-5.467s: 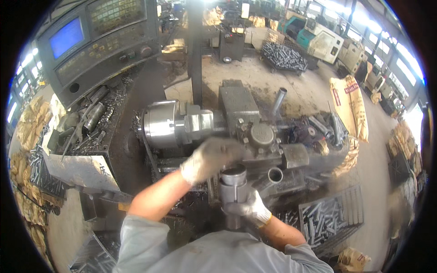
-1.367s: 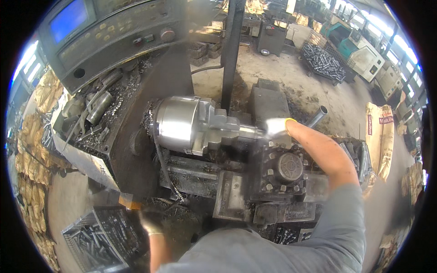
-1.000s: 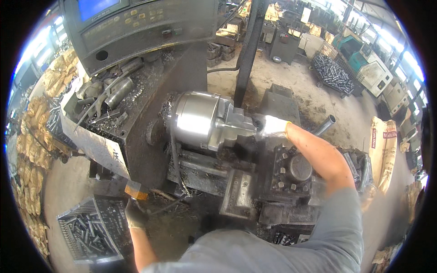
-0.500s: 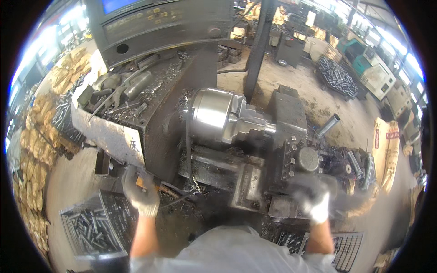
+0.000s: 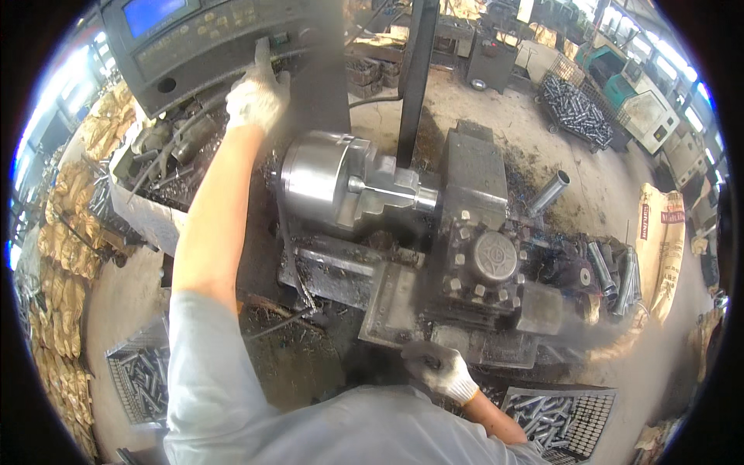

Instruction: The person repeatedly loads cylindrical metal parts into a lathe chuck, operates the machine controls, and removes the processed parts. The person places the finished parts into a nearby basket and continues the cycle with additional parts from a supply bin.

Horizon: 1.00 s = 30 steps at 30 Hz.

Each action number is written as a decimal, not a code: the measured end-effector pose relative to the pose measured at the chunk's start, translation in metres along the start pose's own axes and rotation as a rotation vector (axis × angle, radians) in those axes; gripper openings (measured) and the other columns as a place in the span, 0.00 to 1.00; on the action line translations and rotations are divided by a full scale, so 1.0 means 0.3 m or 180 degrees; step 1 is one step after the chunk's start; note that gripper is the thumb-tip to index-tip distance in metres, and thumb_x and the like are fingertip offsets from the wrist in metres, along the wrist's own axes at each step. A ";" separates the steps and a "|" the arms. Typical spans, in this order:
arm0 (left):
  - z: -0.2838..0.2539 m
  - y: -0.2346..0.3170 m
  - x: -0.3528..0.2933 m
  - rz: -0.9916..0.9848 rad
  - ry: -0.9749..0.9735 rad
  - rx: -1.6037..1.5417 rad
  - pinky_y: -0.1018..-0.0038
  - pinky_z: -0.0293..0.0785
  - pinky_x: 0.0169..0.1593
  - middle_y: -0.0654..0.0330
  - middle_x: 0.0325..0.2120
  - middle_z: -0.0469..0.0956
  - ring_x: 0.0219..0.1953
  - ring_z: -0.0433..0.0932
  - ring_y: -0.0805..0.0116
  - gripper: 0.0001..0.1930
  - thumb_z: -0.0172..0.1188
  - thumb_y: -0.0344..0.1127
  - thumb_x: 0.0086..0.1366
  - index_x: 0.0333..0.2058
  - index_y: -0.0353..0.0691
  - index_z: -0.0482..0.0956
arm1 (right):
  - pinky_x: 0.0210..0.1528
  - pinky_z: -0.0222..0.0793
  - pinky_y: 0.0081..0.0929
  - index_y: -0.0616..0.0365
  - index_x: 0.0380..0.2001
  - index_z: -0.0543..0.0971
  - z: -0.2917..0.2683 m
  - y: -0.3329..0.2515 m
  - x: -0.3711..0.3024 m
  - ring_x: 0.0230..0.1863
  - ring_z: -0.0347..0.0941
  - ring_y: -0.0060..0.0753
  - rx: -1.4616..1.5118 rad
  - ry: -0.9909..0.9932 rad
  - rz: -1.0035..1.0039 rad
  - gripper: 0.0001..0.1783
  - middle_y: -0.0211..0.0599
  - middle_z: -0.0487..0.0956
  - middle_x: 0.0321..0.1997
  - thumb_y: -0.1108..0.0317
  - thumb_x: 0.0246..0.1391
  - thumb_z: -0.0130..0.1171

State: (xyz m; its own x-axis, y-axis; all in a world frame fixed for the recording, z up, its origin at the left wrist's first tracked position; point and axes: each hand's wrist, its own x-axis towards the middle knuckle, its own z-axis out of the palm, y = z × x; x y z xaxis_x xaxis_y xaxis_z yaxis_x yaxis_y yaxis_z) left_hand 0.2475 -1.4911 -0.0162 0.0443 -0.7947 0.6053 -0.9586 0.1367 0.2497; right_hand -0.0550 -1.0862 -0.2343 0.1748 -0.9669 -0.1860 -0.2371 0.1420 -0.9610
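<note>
My left hand, in a pale work glove, reaches up to the dark control panel. Its index finger is stretched out against the panel's lower edge, beside a small green-lit spot, and it holds nothing. My right hand, its glove blackened at the fingers, is low in front of the lathe carriage. Those fingers look curled in; whatever they hold, if anything, is hidden. Between the hands sits a shiny lathe chuck with stepped jaws. A short bright metal cylinder lies between the jaws and the square tool turret.
Crates of metal parts stand low on both sides, a left crate and a right crate. A steel tube sticks up past the turret. Brown sacks are stacked at left. A dark post rises behind the chuck.
My left hand has gone from low beside the lathe up to the control panel. The right hand has left the turret area and moved down and left. The view has shifted somewhat.
</note>
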 end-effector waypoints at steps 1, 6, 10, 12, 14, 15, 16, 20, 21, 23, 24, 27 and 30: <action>-0.014 0.013 -0.120 0.0418 0.0585 -0.0206 0.49 0.79 0.58 0.38 0.52 0.83 0.52 0.84 0.38 0.37 0.57 0.46 0.74 0.76 0.41 0.56 | 0.58 0.80 0.28 0.61 0.53 0.85 0.012 0.016 0.007 0.51 0.84 0.25 0.0045 -0.0095 0.0158 0.17 0.38 0.88 0.53 0.73 0.59 0.69; -0.086 -0.169 -1.061 0.0827 -0.0491 -0.1378 0.53 0.82 0.41 0.48 0.32 0.83 0.35 0.85 0.46 0.10 0.72 0.34 0.59 0.39 0.40 0.83 | 0.58 0.81 0.30 0.63 0.52 0.85 0.198 0.059 0.149 0.52 0.85 0.30 -0.0284 -0.0982 -0.0111 0.17 0.40 0.87 0.55 0.71 0.60 0.69; -0.282 -0.498 -2.090 -0.3044 -0.1509 -0.1094 0.58 0.82 0.51 0.50 0.45 0.87 0.47 0.86 0.47 0.16 0.66 0.45 0.68 0.50 0.45 0.85 | 0.53 0.82 0.31 0.68 0.52 0.84 0.509 0.121 0.242 0.51 0.85 0.37 -0.0076 -0.2192 -0.0097 0.20 0.44 0.88 0.50 0.70 0.59 0.69; -0.501 -0.533 -2.689 -0.4317 -0.0431 -0.0140 0.59 0.82 0.53 0.50 0.46 0.87 0.47 0.86 0.46 0.17 0.66 0.50 0.68 0.47 0.46 0.87 | 0.50 0.84 0.33 0.69 0.54 0.83 0.701 0.149 0.244 0.45 0.87 0.39 0.0054 -0.2666 0.0532 0.20 0.47 0.88 0.47 0.74 0.59 0.67; -0.739 -0.393 -3.286 -0.6098 0.1384 0.0524 0.60 0.81 0.54 0.48 0.42 0.88 0.47 0.87 0.47 0.18 0.61 0.50 0.69 0.45 0.43 0.88 | 0.46 0.86 0.34 0.70 0.54 0.82 0.915 0.170 0.189 0.39 0.88 0.39 -0.0328 -0.3096 0.0601 0.20 0.50 0.88 0.45 0.76 0.59 0.66; -0.885 -0.276 -3.576 -0.5889 0.0949 0.1327 0.59 0.81 0.51 0.47 0.40 0.88 0.46 0.86 0.46 0.21 0.55 0.50 0.74 0.43 0.39 0.87 | 0.44 0.86 0.32 0.70 0.54 0.82 1.025 0.179 0.133 0.37 0.88 0.37 -0.0535 -0.3372 0.0549 0.20 0.49 0.88 0.44 0.76 0.59 0.67; -0.984 -0.111 -3.813 -0.6826 -0.0053 0.2394 0.56 0.81 0.49 0.43 0.38 0.87 0.44 0.86 0.43 0.23 0.47 0.48 0.78 0.41 0.37 0.86 | 0.43 0.85 0.31 0.70 0.54 0.82 1.130 0.183 0.068 0.37 0.88 0.37 -0.0768 -0.3680 0.0483 0.20 0.48 0.88 0.44 0.75 0.59 0.68; -1.127 0.665 -4.263 -0.7478 0.6988 0.2535 0.52 0.81 0.50 0.43 0.49 0.85 0.48 0.85 0.43 0.25 0.45 0.50 0.80 0.48 0.31 0.81 | 0.45 0.85 0.31 0.72 0.54 0.81 1.513 0.162 -0.247 0.37 0.87 0.36 -0.1488 -0.4706 0.0039 0.20 0.48 0.88 0.44 0.74 0.61 0.66; -1.132 0.809 -4.265 -0.7530 0.7366 0.3149 0.51 0.80 0.53 0.41 0.52 0.83 0.51 0.84 0.42 0.27 0.45 0.52 0.79 0.52 0.31 0.79 | 0.46 0.85 0.32 0.72 0.55 0.81 1.598 0.151 -0.325 0.38 0.87 0.36 -0.1638 -0.4970 -0.0092 0.20 0.48 0.88 0.44 0.74 0.61 0.66; -1.164 1.007 -4.214 -0.7431 0.7959 0.4457 0.48 0.78 0.60 0.37 0.57 0.80 0.57 0.82 0.39 0.32 0.44 0.56 0.79 0.59 0.30 0.75 | 0.49 0.85 0.31 0.72 0.56 0.80 1.737 0.127 -0.469 0.42 0.86 0.35 -0.1681 -0.5514 -0.0322 0.22 0.49 0.87 0.46 0.73 0.61 0.66; -1.196 1.075 -4.187 -0.7261 0.7997 0.5160 0.47 0.77 0.63 0.34 0.60 0.78 0.60 0.80 0.38 0.35 0.44 0.59 0.78 0.62 0.29 0.73 | 0.49 0.85 0.31 0.72 0.56 0.80 1.794 0.120 -0.536 0.43 0.86 0.35 -0.1882 -0.5648 -0.0319 0.22 0.49 0.87 0.46 0.73 0.61 0.66; -1.205 1.180 -4.136 -0.7881 0.7124 0.4873 0.52 0.72 0.67 0.34 0.65 0.72 0.66 0.74 0.37 0.36 0.43 0.57 0.79 0.68 0.27 0.68 | 0.48 0.84 0.30 0.74 0.56 0.80 1.933 0.101 -0.670 0.45 0.85 0.32 -0.2433 -0.6097 -0.0506 0.22 0.49 0.87 0.47 0.73 0.61 0.66; -1.173 1.288 -4.214 -0.9653 0.3912 0.4362 0.61 0.66 0.74 0.43 0.72 0.66 0.72 0.68 0.47 0.30 0.46 0.43 0.79 0.72 0.31 0.65 | 0.60 0.78 0.38 0.65 0.55 0.83 2.028 0.116 -0.724 0.55 0.84 0.50 -0.2556 -0.6591 -0.3093 0.26 0.53 0.86 0.54 0.57 0.59 0.66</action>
State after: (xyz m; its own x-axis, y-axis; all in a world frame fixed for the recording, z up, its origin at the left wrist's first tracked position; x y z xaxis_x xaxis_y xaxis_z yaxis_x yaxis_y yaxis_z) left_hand -0.0800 -0.2254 -0.4191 -0.4581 0.8776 0.1410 0.8590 0.3964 0.3240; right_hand 0.4802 -0.7422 -0.3516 0.6060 0.7440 -0.2815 0.3736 -0.5787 -0.7249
